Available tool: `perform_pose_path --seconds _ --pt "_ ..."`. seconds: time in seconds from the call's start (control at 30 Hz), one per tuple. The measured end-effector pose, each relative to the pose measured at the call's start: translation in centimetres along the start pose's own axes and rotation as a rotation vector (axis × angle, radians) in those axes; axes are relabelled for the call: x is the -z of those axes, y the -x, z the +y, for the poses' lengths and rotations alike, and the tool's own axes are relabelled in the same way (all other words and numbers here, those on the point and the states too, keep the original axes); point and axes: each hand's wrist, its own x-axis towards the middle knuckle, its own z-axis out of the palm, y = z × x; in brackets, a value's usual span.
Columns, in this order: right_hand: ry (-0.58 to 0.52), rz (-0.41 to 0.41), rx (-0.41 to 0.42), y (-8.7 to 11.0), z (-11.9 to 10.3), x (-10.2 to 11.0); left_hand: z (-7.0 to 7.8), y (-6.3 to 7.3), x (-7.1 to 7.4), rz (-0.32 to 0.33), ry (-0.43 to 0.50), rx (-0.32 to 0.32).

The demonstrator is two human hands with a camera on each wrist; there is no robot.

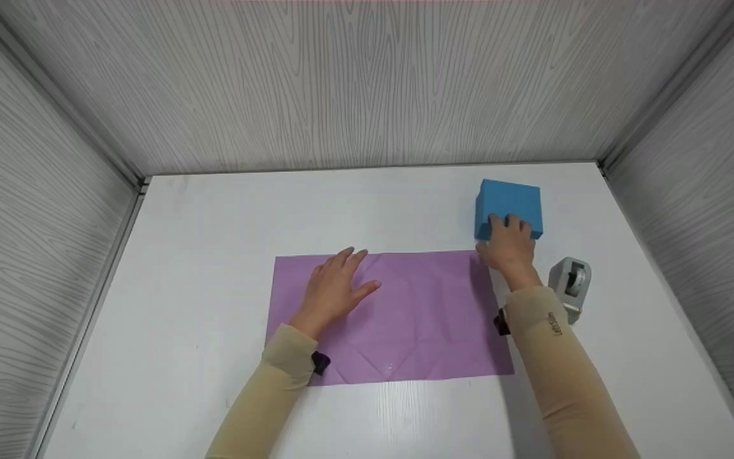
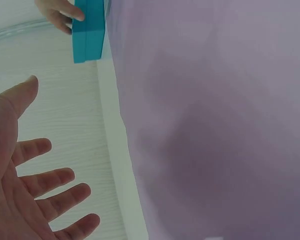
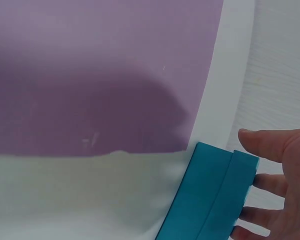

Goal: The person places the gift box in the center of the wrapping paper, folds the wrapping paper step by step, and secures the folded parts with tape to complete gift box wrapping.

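A sheet of purple paper point(image 1: 418, 312) with crease lines lies on the white table. Over its left part is my left hand point(image 1: 332, 290), fingers spread and nothing held; the left wrist view shows the same hand point(image 2: 27, 185) palm-side with the paper beside it. A blue box point(image 1: 510, 201) with a lid seam sits beyond the paper's far right corner. My right hand point(image 1: 508, 245) reaches its near side, fingertips on the top edge. In the right wrist view the thumb of that hand point(image 3: 285, 185) stands off the blue box point(image 3: 205, 195), while the other fingers touch it.
A grey tape dispenser point(image 1: 571, 284) stands on the table point(image 1: 182, 274) to the right of the paper, beside my right forearm. Wood-grain panels point(image 1: 367, 83) enclose the table at the back and both sides.
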Motion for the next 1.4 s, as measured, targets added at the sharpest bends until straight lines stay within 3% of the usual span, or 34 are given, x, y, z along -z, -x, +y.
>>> perform_pose_path --seconds 0.33,0.43,0.57,0.7,0.83,0.93,1.13,1.4 --pt "-0.035 0.013 0.099 -0.2 -2.6 -1.2 1.7 -1.6 -1.5 0.005 0.068 0.004" --pt "-0.106 0.075 0.111 -0.3 -2.5 -1.0 2.0 -1.9 -2.0 0.018 0.093 -0.009" --pt "-0.211 0.238 0.052 -0.7 -1.6 -0.7 2.3 -2.3 -2.5 0.041 0.138 -0.026" --pt "-0.31 0.317 -0.099 -1.3 -0.3 -0.3 2.7 -2.6 -3.0 0.049 0.21 -0.008" --pt "-0.441 0.26 -0.228 -1.7 1.1 -0.1 2.9 -2.9 -3.4 0.049 0.306 0.032" --pt "-0.52 0.18 -0.261 -2.0 1.7 -0.2 2.9 -3.1 -3.8 0.059 0.379 0.047" --pt "-0.617 0.069 -0.284 -2.2 1.8 -0.8 2.9 -3.5 -4.3 0.081 0.485 0.061" --pt "-0.612 0.056 -0.217 -2.2 0.0 -1.7 2.8 -4.3 -4.5 0.066 0.611 0.092"
